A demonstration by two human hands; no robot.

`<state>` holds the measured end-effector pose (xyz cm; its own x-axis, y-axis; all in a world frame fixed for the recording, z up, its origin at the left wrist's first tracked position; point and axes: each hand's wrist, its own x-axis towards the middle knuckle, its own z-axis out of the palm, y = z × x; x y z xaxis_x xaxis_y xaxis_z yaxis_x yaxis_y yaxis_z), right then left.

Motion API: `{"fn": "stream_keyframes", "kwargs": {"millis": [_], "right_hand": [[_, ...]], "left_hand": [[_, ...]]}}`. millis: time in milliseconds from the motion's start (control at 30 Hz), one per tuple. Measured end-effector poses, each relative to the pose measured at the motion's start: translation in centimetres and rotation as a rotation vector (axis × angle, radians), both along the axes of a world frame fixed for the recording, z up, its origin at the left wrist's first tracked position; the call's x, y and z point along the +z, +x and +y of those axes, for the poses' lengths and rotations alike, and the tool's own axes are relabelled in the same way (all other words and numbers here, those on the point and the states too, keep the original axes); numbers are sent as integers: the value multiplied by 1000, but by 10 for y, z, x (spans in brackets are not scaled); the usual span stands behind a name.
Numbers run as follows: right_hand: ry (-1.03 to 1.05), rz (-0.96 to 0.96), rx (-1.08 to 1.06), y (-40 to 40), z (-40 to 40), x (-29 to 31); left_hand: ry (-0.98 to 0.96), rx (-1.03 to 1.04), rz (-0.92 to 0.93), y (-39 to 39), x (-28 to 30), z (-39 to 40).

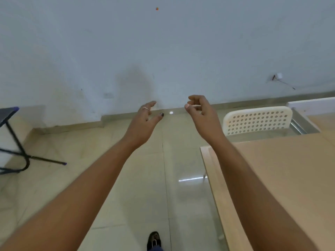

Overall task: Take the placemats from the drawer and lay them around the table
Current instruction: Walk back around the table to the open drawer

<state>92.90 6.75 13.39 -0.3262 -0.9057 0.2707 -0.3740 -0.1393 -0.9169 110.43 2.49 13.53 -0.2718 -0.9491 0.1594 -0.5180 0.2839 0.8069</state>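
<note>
While no placemat or drawer shows anywhere, I judge the step is reaching the drawer, so I should walk steadily and find its handle first. A dark folding stand (16,142) sits far left on the glossy tiled floor (145,187). My left hand (145,122) hangs loosely spread and empty; my right hand (201,115) curls loosely, holding nothing. Rightward, the pale wooden table (281,178) lies bare beside a white perforated chair (257,120).
</note>
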Motion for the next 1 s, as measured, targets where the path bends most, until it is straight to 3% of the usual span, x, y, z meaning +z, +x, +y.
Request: {"fn": "stream_keyframes", "kwargs": {"millis": [333, 567, 1000], "right_hand": [[34, 35, -391, -91, -167, 3], [47, 64, -640, -241, -278, -9], [81, -66, -1130, -463, -404, -33]], "left_hand": [[26, -362, 43, -122, -1, -240], [26, -658, 22, -311, -9, -387], [51, -1153, -78, -621, -20, -529]]}}
